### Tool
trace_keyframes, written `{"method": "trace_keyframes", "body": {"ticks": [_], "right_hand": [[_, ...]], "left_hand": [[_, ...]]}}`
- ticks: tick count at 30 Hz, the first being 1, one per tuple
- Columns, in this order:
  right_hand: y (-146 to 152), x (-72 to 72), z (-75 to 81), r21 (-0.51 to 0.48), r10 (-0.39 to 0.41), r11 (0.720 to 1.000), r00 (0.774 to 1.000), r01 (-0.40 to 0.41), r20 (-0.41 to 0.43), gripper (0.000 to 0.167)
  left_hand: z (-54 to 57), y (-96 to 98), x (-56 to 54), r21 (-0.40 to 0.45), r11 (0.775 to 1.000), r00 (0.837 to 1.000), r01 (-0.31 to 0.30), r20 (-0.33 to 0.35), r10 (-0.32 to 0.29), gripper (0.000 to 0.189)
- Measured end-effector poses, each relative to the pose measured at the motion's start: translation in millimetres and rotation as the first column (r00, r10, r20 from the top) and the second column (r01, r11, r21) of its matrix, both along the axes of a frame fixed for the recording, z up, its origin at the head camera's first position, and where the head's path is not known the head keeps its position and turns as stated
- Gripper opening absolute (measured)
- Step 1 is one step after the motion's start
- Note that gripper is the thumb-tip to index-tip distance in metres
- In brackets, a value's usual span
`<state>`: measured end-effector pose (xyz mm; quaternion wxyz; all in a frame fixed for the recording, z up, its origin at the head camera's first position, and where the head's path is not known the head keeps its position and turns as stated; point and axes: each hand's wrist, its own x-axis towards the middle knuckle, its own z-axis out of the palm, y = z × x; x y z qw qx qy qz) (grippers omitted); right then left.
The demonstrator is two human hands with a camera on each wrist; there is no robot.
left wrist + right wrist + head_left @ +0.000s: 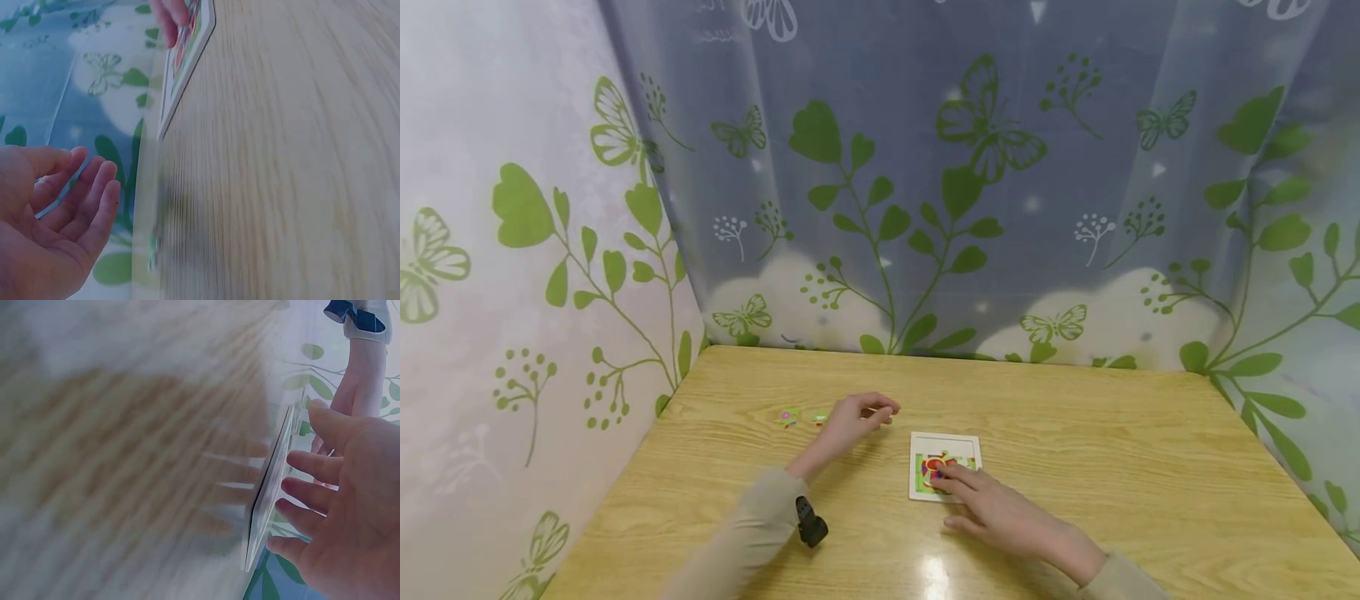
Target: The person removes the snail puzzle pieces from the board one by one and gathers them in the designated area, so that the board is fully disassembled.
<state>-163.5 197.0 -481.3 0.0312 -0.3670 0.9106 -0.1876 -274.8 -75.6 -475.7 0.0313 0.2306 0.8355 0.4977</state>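
Observation:
A square jigsaw puzzle in a pale frame [913,479] lies on the table, its lower part filled with red and green pieces and its upper part bare. My right hand [1000,510] reaches over it from the right, spread fingertips at the picture; in the right wrist view the fingers [306,494] are straight along the board [253,531]. My left hand [853,421] hovers left of the board, fingers loosely bent. No object shows in its palm [56,231]. Two small colourful puzzle pieces [787,417] lie left of that hand, one [819,419] close to its wrist.
The wooden table [1112,467] meets a leaf-and-butterfly curtain [880,192] at the back, with similar cloth at both sides. A black band [810,523] sits on the left sleeve.

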Motion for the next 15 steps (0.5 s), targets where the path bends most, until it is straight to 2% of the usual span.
{"method": "trace_keyframes", "body": {"ticks": [4, 7, 15], "right_hand": [[6, 2.1, 0.1, 0.002, 0.012, 1.0, 0.998, -0.012, -0.062, 0.052], [11, 5.4, 0.2, 0.013, -0.003, 1.0, 0.997, 0.004, -0.076, 0.053], [25, 18.7, 0.8, 0.099, -0.023, 0.994, 0.992, 0.036, -0.127, 0.059]], "left_hand": [[-0.7, 17.1, 0.9, -0.035, 0.999, 0.999, 0.036, -0.033, -0.037, 0.023], [-1.0, 29.7, 1.3, -0.045, 0.996, 0.996, 0.072, -0.05, -0.075, 0.024], [-4.1, 59.5, 2.3, -0.127, 0.982, 0.989, 0.136, -0.048, -0.143, 0.024]]}}
